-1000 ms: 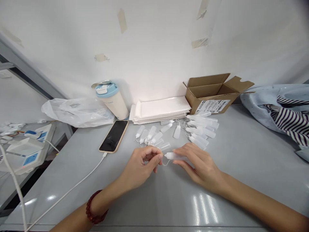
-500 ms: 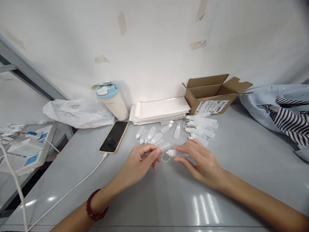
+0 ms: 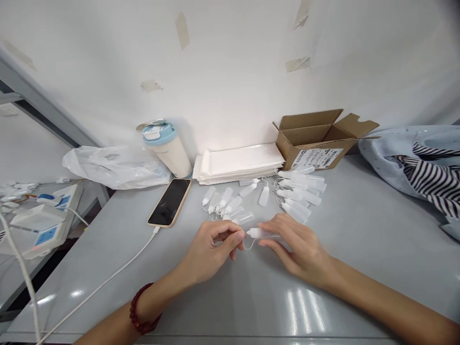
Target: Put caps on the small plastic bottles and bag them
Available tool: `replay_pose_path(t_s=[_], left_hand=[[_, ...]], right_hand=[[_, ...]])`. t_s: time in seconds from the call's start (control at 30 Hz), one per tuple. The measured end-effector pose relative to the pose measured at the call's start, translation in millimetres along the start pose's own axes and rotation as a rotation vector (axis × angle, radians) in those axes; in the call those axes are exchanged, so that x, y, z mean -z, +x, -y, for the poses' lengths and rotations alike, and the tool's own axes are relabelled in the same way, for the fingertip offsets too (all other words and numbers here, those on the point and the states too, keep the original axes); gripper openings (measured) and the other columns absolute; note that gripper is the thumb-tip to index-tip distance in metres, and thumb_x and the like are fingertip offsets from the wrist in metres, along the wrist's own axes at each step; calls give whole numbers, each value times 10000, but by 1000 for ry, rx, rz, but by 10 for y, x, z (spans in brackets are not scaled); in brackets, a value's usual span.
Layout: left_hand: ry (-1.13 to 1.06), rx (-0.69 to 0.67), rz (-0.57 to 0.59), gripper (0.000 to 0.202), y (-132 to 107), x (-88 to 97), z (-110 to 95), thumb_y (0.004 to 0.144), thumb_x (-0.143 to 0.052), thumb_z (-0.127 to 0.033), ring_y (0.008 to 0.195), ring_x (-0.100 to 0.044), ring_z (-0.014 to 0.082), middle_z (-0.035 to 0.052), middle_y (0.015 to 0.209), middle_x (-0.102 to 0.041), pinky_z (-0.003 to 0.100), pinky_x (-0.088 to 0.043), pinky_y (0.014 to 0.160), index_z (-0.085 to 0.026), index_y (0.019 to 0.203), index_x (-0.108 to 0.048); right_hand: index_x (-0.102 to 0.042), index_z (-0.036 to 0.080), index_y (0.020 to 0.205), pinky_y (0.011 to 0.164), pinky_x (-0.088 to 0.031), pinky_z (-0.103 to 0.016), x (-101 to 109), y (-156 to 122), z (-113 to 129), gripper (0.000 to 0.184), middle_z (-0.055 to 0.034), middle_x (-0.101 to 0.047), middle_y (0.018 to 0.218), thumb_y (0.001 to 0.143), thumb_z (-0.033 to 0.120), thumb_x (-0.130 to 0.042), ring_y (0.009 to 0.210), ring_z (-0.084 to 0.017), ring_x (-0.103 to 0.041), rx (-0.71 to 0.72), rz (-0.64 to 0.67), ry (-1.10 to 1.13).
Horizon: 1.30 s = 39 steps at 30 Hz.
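A translucent dropper bottle (image 3: 256, 233) lies level between my hands, its nozzle pointing left. The thumb and fingers of my right hand (image 3: 296, 247) are closed round its body. My left hand (image 3: 217, 249) pinches at the nozzle tip; what sits between those fingertips, perhaps the tip's small cap, is mostly hidden. A thin white tether loops below the nozzle. Just beyond my left hand lies a loose group of similar bottles (image 3: 226, 197). Another pile of bottles (image 3: 300, 184) lies beyond my right hand.
White flat packets (image 3: 240, 163) are stacked by the wall, beside an open cardboard box (image 3: 316, 143). A tumbler (image 3: 174, 155), a plastic bag (image 3: 115, 167) and a phone (image 3: 169, 203) on a charging cable stand to the left. Folded cloth (image 3: 413, 167) lies at right, a power strip (image 3: 50, 230) far left.
My left hand has shifted slightly right and down, its fingertips now at the nozzle tip. My right hand keeps its hold on the bottle, nearly still.
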<state>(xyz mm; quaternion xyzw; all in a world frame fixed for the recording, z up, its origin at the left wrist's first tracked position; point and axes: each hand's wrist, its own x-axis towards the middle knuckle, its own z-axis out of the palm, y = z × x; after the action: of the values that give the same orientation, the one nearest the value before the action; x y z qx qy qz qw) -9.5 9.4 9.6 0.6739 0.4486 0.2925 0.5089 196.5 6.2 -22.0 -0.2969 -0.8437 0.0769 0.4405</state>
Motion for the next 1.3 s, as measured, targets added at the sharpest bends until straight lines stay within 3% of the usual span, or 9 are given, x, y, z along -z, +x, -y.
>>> replay_pose_path(t_s=[0.3, 0.47, 0.67, 0.83, 1.1, 1.3], left_hand=[[98, -37, -21, 250, -8, -29, 0, 889, -484, -265, 552, -551, 99, -5, 619, -592, 214, -416, 560, -150, 719, -626], [110, -33, -42, 154, -23, -58, 2, 852, -552, -290, 621, -556, 114, -2, 694, -608, 233, -450, 628, -160, 856, -634], [87, 12, -94, 202, -30, -61, 0, 850, -550, -319, 664, -583, 132, 20, 769, -644, 246, -478, 641, -173, 957, -641], [132, -15, -115, 177, -22, -57, -9, 864, -519, -293, 622, -572, 124, 13, 702, -626, 214, -447, 564, -171, 874, -647], [264, -190, -175, 202, -32, -84, 69, 881, -488, -211, 552, -554, 109, 1, 596, -605, 208, -416, 543, -154, 792, -660], [235, -237, -94, 209, -49, -53, 63, 883, -503, -210, 522, -560, 109, 9, 601, -622, 226, -444, 575, -147, 779, -674]], right_hand=[[-522, 152, 1074, 610, -460, -296, -3, 13, -5, 224, -64, -644, 786, 856, 115, -560, 691, -172, -538, 14, -14, -5], [-514, 167, 1088, 608, -447, -307, 30, 35, -27, 218, -65, -650, 811, 874, 137, -544, 677, -168, -519, 17, -13, -54], [-518, 170, 1079, 622, -446, -310, 33, 29, -65, 212, -61, -654, 809, 871, 144, -548, 676, -165, -524, 16, -24, -75], [-531, 164, 1055, 626, -442, -310, 30, 30, -59, 195, -58, -647, 793, 863, 145, -556, 672, -166, -527, 15, -7, -75], [-516, 171, 1091, 608, -445, -305, 7, 28, -17, 211, -62, -652, 800, 882, 147, -528, 673, -167, -532, 19, -8, -45], [-526, 164, 1060, 585, -454, -287, 48, 54, -29, 181, -61, -644, 798, 884, 130, -506, 651, -154, -523, 42, 22, 16]])
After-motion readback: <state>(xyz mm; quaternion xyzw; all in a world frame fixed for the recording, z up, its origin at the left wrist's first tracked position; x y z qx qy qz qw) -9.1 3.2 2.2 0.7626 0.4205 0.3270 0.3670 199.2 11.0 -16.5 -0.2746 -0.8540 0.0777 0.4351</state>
